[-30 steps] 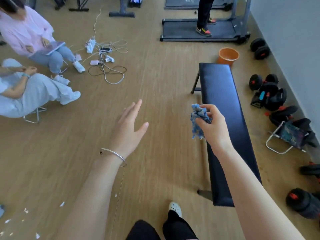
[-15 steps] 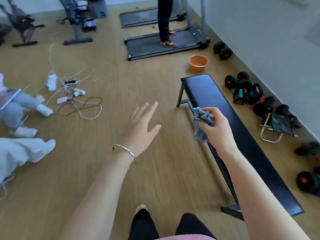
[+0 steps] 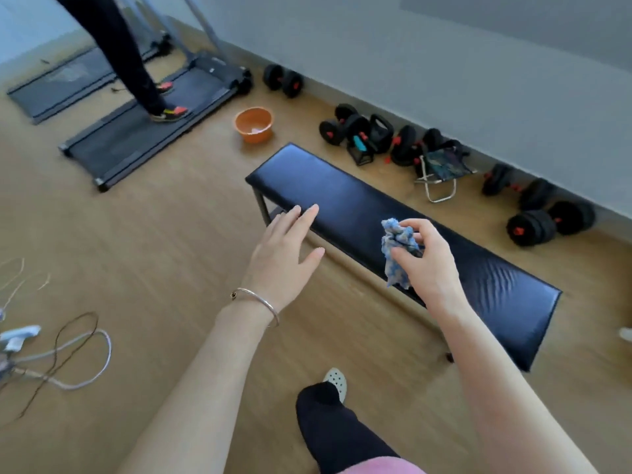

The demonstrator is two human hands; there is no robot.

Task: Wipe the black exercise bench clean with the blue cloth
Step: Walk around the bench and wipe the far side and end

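The black exercise bench (image 3: pixel 345 189) runs diagonally from centre to lower right, its padded top shiny. A crumpled blue cloth (image 3: pixel 395 256) hangs above the bench's near edge, pinched in my right hand (image 3: pixel 427 261). My left hand (image 3: pixel 284 258), with a thin bracelet on the wrist, is open with fingers spread; its fingertips reach the bench's near edge towards the left end. Whether they touch the pad I cannot tell.
An orange basin (image 3: pixel 253 125) stands on the wooden floor beyond the bench's far end. Dumbbells (image 3: pixel 547 222), a kettlebell (image 3: pixel 379 131) and a folding stool (image 3: pixel 441 172) line the wall. A person stands on a treadmill (image 3: pixel 136 131). Cables (image 3: pixel 68 354) lie at the left.
The view has swung right and closer to the bench. Both hands have moved forward: the cloth now hangs over the bench and my left hand reaches its near edge.
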